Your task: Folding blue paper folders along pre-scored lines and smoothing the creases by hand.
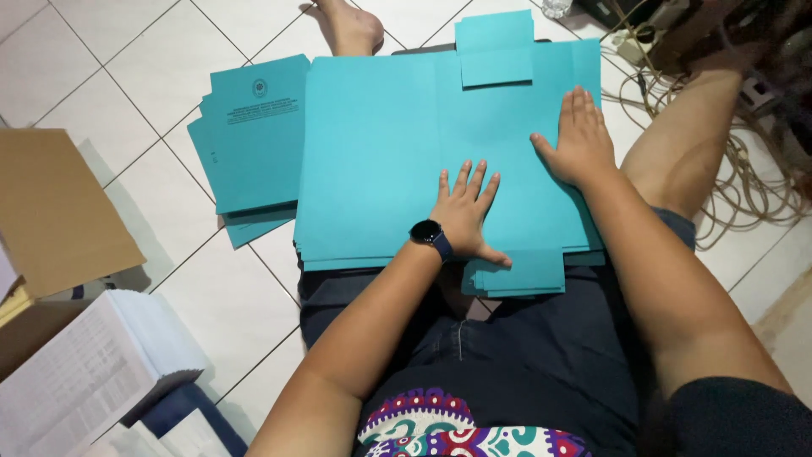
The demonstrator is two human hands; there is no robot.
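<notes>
A stack of unfolded teal card folders (pixel 372 152) lies on the floor between my legs, flaps sticking out at the top and bottom. My left hand (pixel 465 211), with a dark watch on the wrist, presses flat on the top sheet near its lower middle, fingers spread. My right hand (pixel 579 140) lies flat on the sheet's right part, fingers together and pointing away. Neither hand grips anything.
A second pile of folded teal folders (pixel 249 135) with dark print sits to the left on the white tiles. A cardboard box (pixel 55 207) and stacks of white paper (pixel 80 372) stand at the left. Tangled cables (pixel 753 182) lie at the right.
</notes>
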